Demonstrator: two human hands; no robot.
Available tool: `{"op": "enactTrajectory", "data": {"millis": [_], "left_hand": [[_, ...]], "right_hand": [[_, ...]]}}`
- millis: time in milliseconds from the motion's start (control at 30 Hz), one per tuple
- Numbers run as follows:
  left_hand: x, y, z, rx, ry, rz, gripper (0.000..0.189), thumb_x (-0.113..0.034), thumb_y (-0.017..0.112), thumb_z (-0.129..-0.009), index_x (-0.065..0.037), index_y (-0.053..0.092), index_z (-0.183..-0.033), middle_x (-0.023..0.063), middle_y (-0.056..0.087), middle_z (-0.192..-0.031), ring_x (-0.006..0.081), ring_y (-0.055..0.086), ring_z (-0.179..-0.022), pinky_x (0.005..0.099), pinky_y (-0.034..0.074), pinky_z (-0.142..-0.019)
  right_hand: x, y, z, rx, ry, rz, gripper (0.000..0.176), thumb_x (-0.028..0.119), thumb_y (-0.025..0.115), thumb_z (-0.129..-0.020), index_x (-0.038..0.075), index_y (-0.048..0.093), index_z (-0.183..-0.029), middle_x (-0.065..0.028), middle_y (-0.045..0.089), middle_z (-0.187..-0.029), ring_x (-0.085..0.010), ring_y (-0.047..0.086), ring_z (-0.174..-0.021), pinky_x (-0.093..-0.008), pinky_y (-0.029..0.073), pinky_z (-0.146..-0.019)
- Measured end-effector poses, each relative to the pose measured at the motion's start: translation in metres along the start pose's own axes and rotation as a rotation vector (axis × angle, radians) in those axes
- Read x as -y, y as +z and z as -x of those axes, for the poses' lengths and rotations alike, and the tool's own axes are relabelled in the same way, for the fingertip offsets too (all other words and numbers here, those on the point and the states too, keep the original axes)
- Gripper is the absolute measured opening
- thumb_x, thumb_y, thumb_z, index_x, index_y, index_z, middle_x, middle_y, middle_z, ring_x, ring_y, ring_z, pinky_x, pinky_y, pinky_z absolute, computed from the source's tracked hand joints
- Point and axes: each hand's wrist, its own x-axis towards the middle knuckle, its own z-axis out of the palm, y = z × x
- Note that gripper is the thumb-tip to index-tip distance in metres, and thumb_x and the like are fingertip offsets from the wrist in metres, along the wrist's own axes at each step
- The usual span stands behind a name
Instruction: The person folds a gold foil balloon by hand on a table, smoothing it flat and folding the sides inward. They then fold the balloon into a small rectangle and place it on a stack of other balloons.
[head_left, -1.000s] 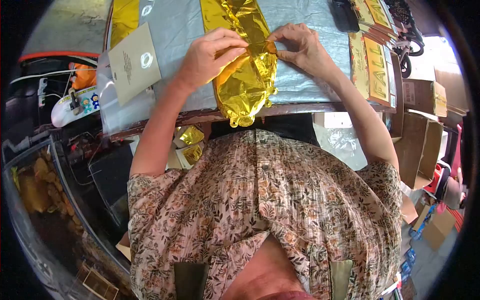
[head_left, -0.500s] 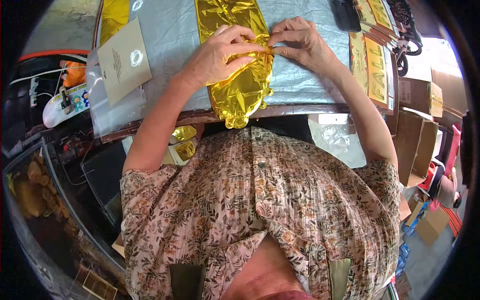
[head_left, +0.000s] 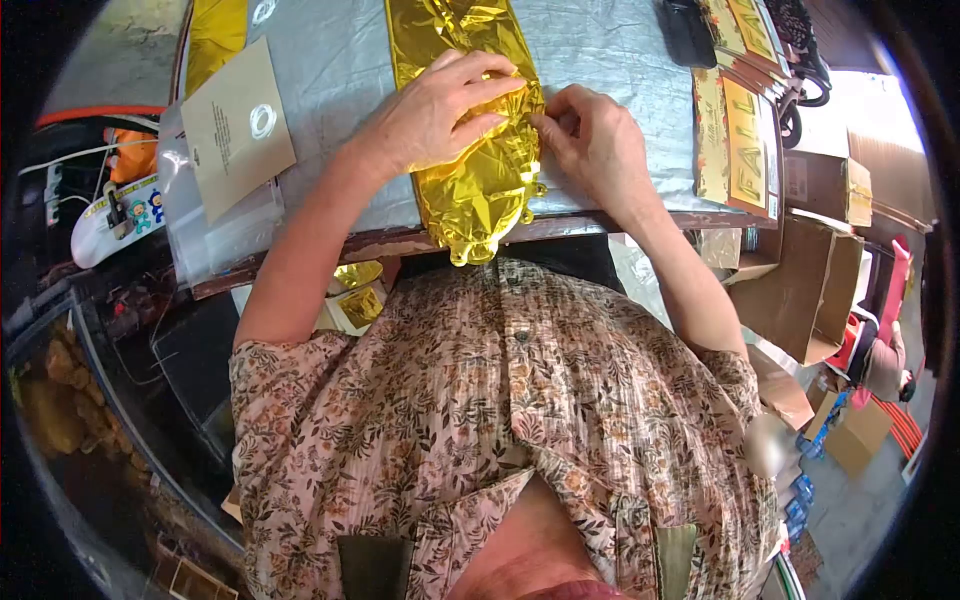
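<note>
A flat, crinkled gold foil balloon lies lengthwise on the table, its tabbed end hanging slightly over the front edge. My left hand rests across the foil, its fingers stretched out and the thumb apart from them. At the foil's right edge, my right hand has its fingers curled, with thumb and forefinger pinching the rim. The exact spot between those fingertips is partly hidden.
On the left lie a beige printed card and a clear plastic bag. Packs marked FALL and a black object are on the right. Cardboard boxes stand beyond the table. A fish tank is at lower left.
My right hand has moved a little down and towards me along the foil's edge, its fingers more curled. My left hand's fingertips have drawn back from the right edge. The view has shifted slightly.
</note>
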Motion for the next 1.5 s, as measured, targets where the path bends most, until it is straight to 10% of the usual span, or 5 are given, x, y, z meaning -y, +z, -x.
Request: {"op": "enactTrajectory", "data": {"millis": [400, 1100, 1500], "left_hand": [[0.000, -0.007, 0.006, -0.059, 0.042, -0.105, 0.036, -0.019, 0.072, -0.095, -0.014, 0.072, -0.131, 0.0018, 0.064, -0.138, 0.0258, 0.059, -0.122, 0.0434, 0.048, -0.104], [0.024, -0.045, 0.004, 0.095, 0.198, -0.308, 0.017, -0.018, 0.070, -0.094, -0.009, 0.067, -0.109, 0.0058, 0.066, -0.118, 0.0232, 0.060, -0.124, 0.0422, 0.042, -0.105], [0.010, -0.128, 0.084, -0.010, -0.019, -0.202, 0.029, 0.008, 0.053, -0.090, -0.005, 0.072, -0.109, 0.0107, 0.069, -0.122, 0.0297, 0.064, -0.124, 0.0396, 0.047, -0.107]], "right_hand": [[0.002, 0.015, 0.026, -0.213, -0.066, 0.138, 0.052, 0.033, 0.087, -0.083, 0.009, 0.070, -0.126, -0.0074, 0.069, -0.111, -0.0283, 0.060, -0.108, -0.0442, 0.042, -0.096], [0.000, 0.014, 0.016, -0.119, -0.066, 0.018, 0.041, 0.017, 0.078, -0.088, 0.011, 0.070, -0.128, -0.0097, 0.067, -0.118, -0.0311, 0.059, -0.112, -0.0453, 0.042, -0.102], [0.007, 0.017, 0.000, -0.136, -0.218, 0.022, 0.050, 0.020, 0.078, -0.089, 0.007, 0.064, -0.136, -0.0140, 0.067, -0.120, -0.0331, 0.060, -0.111, -0.0445, 0.045, -0.100]]}}
